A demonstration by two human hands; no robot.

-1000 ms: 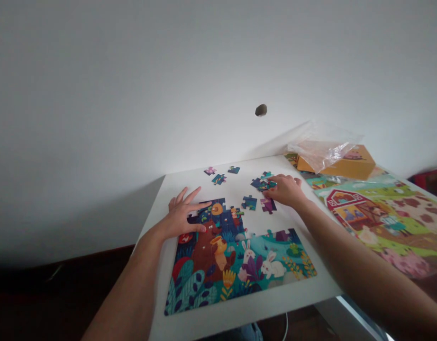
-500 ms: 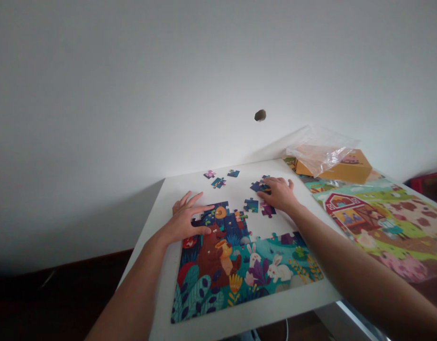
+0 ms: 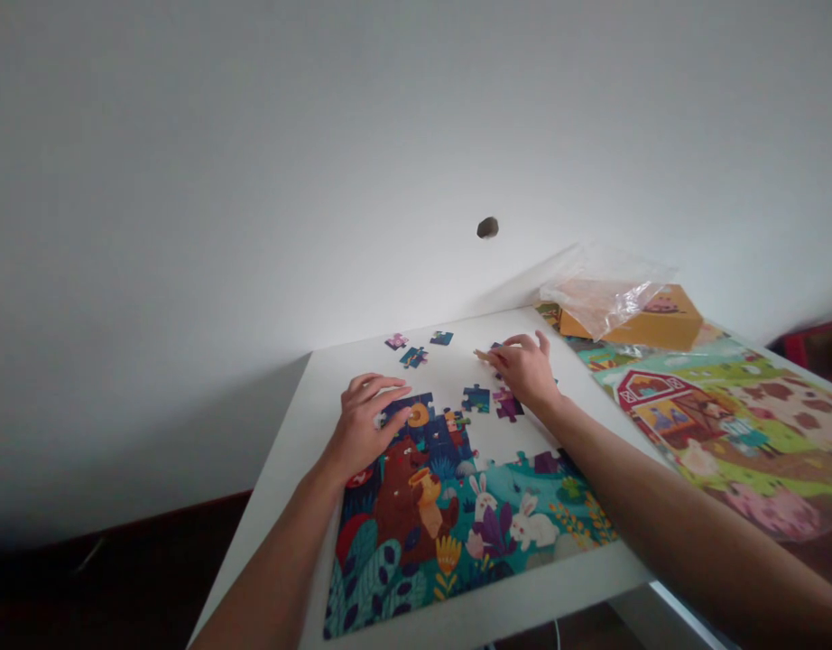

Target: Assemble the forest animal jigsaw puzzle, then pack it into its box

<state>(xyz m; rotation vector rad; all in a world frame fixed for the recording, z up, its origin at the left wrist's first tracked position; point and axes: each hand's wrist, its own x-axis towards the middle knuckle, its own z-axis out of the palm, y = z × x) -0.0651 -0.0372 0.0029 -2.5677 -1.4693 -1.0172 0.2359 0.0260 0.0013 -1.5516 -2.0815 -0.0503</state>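
A partly joined jigsaw (image 3: 449, 515) with a bear and rabbits lies on the white table (image 3: 291, 424). My left hand (image 3: 367, 420) rests over its upper left corner, fingers apart and holding nothing. My right hand (image 3: 524, 368) pinches a puzzle piece (image 3: 485, 358), tilted up off the table, its pale side showing. Below that hand lie a teal piece (image 3: 476, 398) and a purple piece (image 3: 507, 405). Loose pieces also lie farther back: a pink one (image 3: 396, 341), a dark blue one (image 3: 413, 357) and a teal one (image 3: 441, 338).
On the right lies a farm picture (image 3: 741, 433) with a barn and cow. A yellow box (image 3: 666, 320) and a clear plastic bag (image 3: 598, 289) sit on its far end. Behind the table stands a white wall (image 3: 321, 181) with a hole.
My right hand has lifted a piece from the table, turning it on edge. My left hand has moved slightly right over the jigsaw's corner, its fingers closer together. The view has shifted a little.
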